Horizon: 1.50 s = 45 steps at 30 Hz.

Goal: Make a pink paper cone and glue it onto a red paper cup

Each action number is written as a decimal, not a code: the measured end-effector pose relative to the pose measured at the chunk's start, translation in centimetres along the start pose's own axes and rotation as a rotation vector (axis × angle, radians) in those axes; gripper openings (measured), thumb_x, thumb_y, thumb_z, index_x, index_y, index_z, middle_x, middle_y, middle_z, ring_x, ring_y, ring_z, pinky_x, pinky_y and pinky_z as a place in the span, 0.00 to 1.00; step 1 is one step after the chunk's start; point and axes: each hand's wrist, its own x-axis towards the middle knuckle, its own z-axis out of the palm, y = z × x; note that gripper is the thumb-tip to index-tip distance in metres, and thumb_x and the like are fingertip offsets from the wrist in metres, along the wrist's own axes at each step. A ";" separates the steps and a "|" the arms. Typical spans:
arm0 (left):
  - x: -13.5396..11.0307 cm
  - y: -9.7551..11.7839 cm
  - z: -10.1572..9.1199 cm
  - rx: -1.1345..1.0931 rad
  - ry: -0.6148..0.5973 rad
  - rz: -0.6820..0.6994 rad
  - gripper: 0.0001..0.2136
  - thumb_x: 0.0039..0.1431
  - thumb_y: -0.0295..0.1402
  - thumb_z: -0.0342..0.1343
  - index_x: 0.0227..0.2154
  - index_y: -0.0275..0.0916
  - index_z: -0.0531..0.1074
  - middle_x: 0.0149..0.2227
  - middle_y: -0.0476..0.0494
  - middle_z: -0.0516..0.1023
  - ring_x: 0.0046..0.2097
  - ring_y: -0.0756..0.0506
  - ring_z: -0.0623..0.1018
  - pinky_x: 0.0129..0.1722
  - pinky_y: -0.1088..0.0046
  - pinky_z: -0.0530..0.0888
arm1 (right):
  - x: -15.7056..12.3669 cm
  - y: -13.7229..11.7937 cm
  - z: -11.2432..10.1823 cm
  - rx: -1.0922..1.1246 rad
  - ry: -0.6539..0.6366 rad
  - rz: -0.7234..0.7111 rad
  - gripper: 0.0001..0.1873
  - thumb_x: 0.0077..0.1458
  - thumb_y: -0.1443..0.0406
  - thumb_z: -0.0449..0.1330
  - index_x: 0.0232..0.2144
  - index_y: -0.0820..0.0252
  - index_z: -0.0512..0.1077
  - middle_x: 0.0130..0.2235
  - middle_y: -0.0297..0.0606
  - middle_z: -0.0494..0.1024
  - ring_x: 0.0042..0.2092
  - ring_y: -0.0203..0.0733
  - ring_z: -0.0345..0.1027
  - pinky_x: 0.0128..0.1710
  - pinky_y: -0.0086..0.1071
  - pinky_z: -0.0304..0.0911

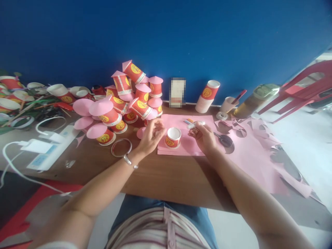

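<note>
A red paper cup (173, 138) with a yellow print stands mouth up on pink paper sheets (186, 147), its white inside showing. To the left of the cup is my left hand (153, 136), fingers loosely bent and nothing visible in them. My right hand (204, 136) is closed around a small white glue tube (192, 126), to the right of the cup and above the paper. Behind that hand lie orange and blue sticks (188, 121), partly hidden. Dark scissors (225, 140) rest beside my right wrist.
Several red cups with pink cone roofs (103, 110) are piled at the left. A tape ring (121, 147) and a power strip (52, 148) lie nearer. Stacked cups (207, 97), a drink bottle (255, 100) and cut pink scraps (264, 166) occupy the right.
</note>
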 end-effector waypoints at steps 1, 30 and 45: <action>0.3 0.2 -0.4 0.055 0.037 0.003 0.17 0.68 0.44 0.56 0.53 0.41 0.67 0.47 0.40 0.77 0.48 0.46 0.80 0.48 0.66 0.79 | 0.0 -0.1 0.0 0.012 0.005 0.001 0.17 0.52 0.53 0.72 0.32 0.55 0.72 0.30 0.31 0.81 0.29 0.35 0.74 0.32 0.31 0.76; 0.4 2.6 -3.0 0.557 -0.163 0.203 0.13 0.65 0.34 0.59 0.51 0.42 0.73 0.48 0.42 0.78 0.36 0.48 0.79 0.43 0.66 0.80 | -0.3 -0.8 0.6 -0.006 -0.105 0.025 0.20 0.56 0.46 0.67 0.31 0.55 0.74 0.26 0.31 0.78 0.25 0.36 0.72 0.25 0.30 0.71; 3.0 6.2 2.5 0.334 -0.167 0.426 0.09 0.67 0.36 0.59 0.48 0.42 0.76 0.40 0.45 0.80 0.37 0.49 0.79 0.39 0.71 0.78 | -1.5 -1.0 1.8 0.036 -0.171 0.049 0.17 0.56 0.49 0.70 0.38 0.54 0.80 0.26 0.28 0.71 0.27 0.32 0.65 0.28 0.27 0.70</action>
